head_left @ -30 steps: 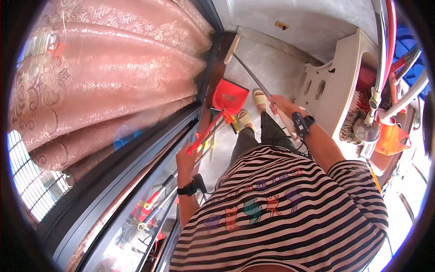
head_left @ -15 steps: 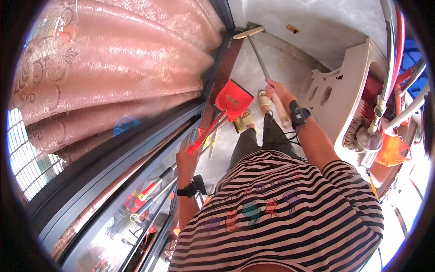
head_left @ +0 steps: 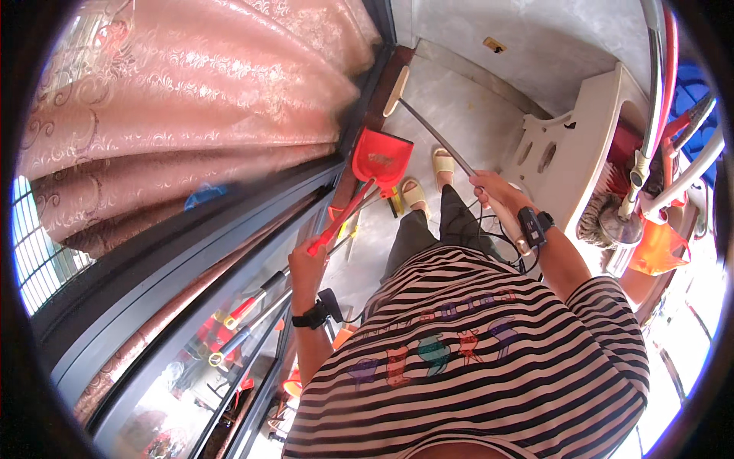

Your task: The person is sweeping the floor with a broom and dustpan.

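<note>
My left hand (head_left: 309, 264) is closed around the red handle of a dustpan (head_left: 382, 157); its red pan is raised beside the dark door frame. In my right hand (head_left: 497, 191) is the pale grip of a small broom (head_left: 437, 131). The broom's grey shaft slants away to the far left, and its narrow beige head (head_left: 396, 90) is over the dark brown sill strip (head_left: 384, 96). Its bristles are hidden from above. Broom head and dustpan are apart, the head lying beyond the pan.
A pink patterned curtain (head_left: 206, 84) hangs behind a dark-framed glass door (head_left: 191, 260) at left. On the right stand a beige plastic stool (head_left: 569, 145), a mop (head_left: 612, 222) and an orange bag (head_left: 659, 249). My sandalled feet (head_left: 428, 180) are on the pale floor.
The broom head has swung left and nearer, turning from crosswise to lengthwise along the sill. My right hand has moved right and nearer. The dustpan has shifted slightly left.
</note>
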